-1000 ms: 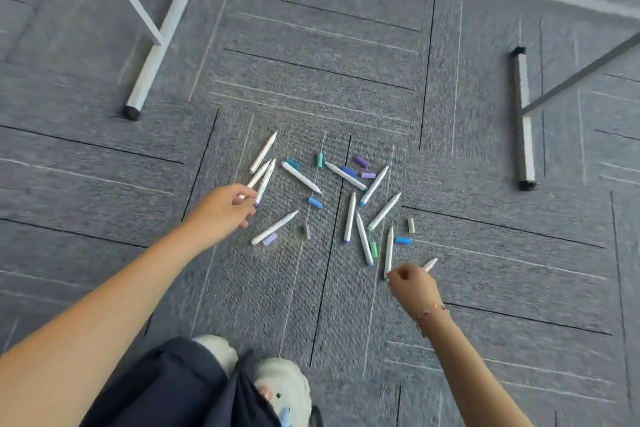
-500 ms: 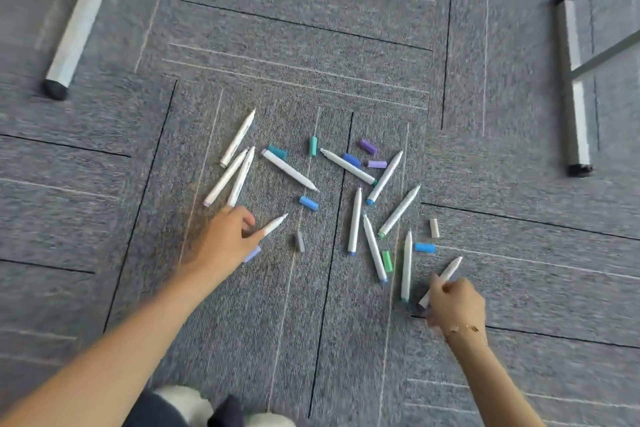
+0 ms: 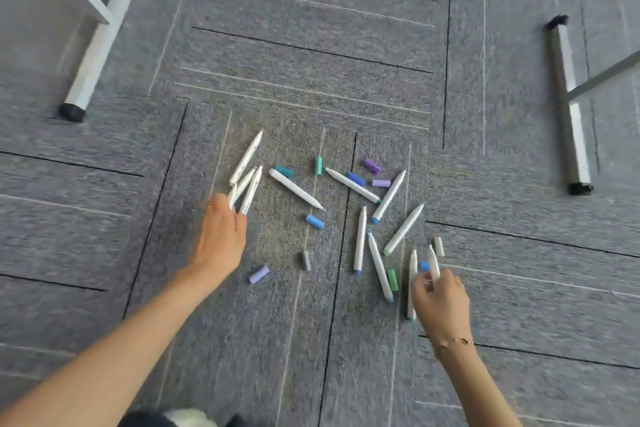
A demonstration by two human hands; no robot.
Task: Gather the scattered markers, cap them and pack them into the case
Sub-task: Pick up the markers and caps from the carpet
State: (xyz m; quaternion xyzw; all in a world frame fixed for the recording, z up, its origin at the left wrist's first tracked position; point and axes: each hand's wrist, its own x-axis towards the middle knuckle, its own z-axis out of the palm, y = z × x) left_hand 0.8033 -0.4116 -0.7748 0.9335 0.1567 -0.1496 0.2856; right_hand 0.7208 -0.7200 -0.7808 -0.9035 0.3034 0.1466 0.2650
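Note:
Several uncapped white markers lie scattered on the grey carpet, among them one at the middle and one at the far left. Loose caps lie between them: teal, purple, light blue, grey, lavender, green. My left hand grips a white marker whose end pokes out beside a pair of lying markers. My right hand pinches another white marker, tip pointing away, over a blue cap. No case is in view.
A white table leg with a black foot lies at the upper left, a grey one at the right. My shoe shows at the bottom edge. The carpet around the pile is bare.
My left hand lifted the marker that lay by the lavender cap and moved up-left to the pair of markers. My right hand raised its marker and swung it upright near the blue cap.

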